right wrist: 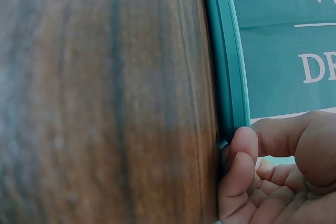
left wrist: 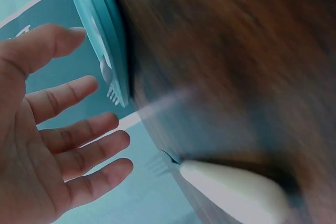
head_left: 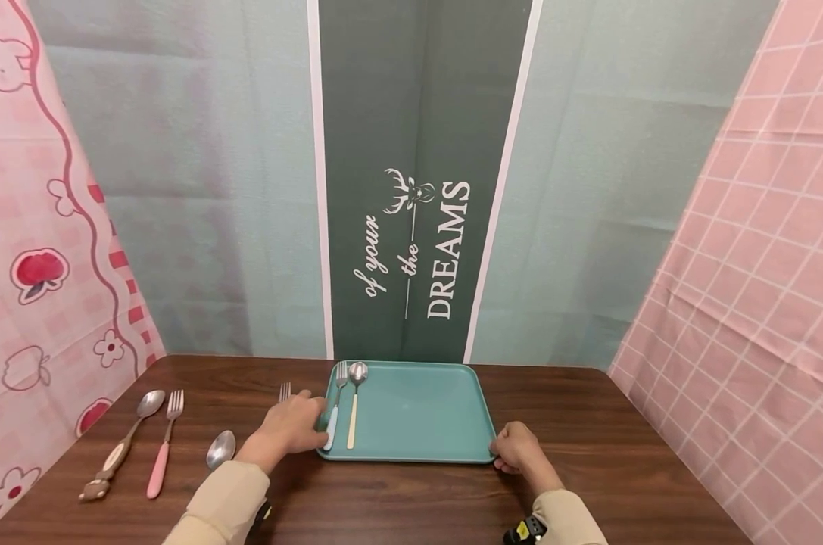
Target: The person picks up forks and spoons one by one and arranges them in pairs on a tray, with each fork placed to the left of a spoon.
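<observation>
A teal tray lies on the table. On its left side rest a fork with a light blue handle and a spoon with a cream handle. My right hand pinches the tray's near right corner between thumb and curled fingers, as the right wrist view also shows. At the tray's left edge is my left hand, its fingers spread and nothing in its grasp; its thumb comes close to the blue handle. Beyond that hand the tines of another fork show; in the left wrist view its pale handle lies on the wood.
Left of the tray lie a spoon partly covered by the left sleeve, a pink-handled fork and a spoon with an ornate brown handle. Hanging cloths border the wooden table at the back and both sides.
</observation>
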